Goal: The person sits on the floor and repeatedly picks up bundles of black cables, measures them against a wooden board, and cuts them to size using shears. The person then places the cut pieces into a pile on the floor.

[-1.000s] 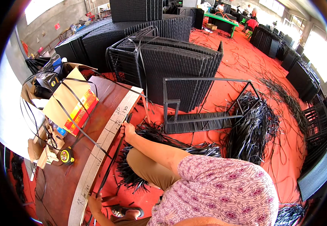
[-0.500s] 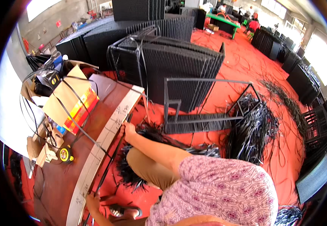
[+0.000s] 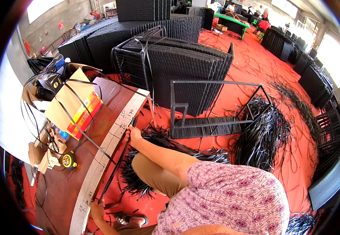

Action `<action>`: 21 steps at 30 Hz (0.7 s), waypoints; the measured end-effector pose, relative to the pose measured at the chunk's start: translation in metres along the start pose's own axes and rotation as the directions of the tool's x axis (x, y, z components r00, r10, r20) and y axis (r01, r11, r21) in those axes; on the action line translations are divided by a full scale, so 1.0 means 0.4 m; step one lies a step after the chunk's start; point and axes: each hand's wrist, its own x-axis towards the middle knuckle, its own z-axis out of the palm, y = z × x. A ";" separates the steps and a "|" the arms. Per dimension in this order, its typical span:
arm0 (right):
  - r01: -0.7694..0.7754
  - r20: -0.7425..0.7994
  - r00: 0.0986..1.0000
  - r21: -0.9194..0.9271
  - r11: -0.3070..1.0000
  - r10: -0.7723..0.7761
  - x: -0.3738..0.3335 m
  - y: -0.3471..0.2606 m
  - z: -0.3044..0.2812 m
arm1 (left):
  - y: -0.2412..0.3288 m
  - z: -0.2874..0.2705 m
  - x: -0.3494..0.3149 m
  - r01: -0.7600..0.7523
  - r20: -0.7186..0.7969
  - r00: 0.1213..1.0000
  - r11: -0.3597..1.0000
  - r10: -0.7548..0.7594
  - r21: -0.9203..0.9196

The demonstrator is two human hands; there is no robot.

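Observation:
A black flat strip [image 3: 113,176] runs along the table's edge, beside a pale wooden board [image 3: 105,149] with handwritten marks and lines. My right hand [image 3: 134,136] is closed on the strip near the board's far end. Toward the near end, my left hand [image 3: 97,207] is closed on the strip, partly cut off from sight by the board's edge. A pile of black strips [image 3: 166,141] lies below my right forearm, over and beside my knee.
On the brown table [image 3: 60,188] are a yellow tape measure [image 3: 69,161] and an open carton [image 3: 76,105]. A black metal frame [image 3: 217,83] and stacked woven black panels [image 3: 185,70] stand ahead. Loose strips [image 3: 260,137] lie on the red floor.
Both hands stay at nearly the same places on the strip. Only slight shifts of my fingers show.

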 end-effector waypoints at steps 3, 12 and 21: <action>-0.014 0.004 1.000 0.007 1.000 0.014 0.002 0.004 -0.001 | -0.030 0.007 0.003 0.000 -0.005 1.000 1.000 0.000 -0.026; -0.011 0.000 1.000 0.001 1.000 0.011 -0.006 -0.003 -0.002 | -0.012 0.000 0.004 -0.032 -0.012 0.999 0.999 0.033 0.038; -0.011 0.007 1.000 -0.022 1.000 0.011 0.000 -0.003 -0.005 | -0.019 0.001 0.004 -0.034 -0.023 0.999 0.999 0.035 0.040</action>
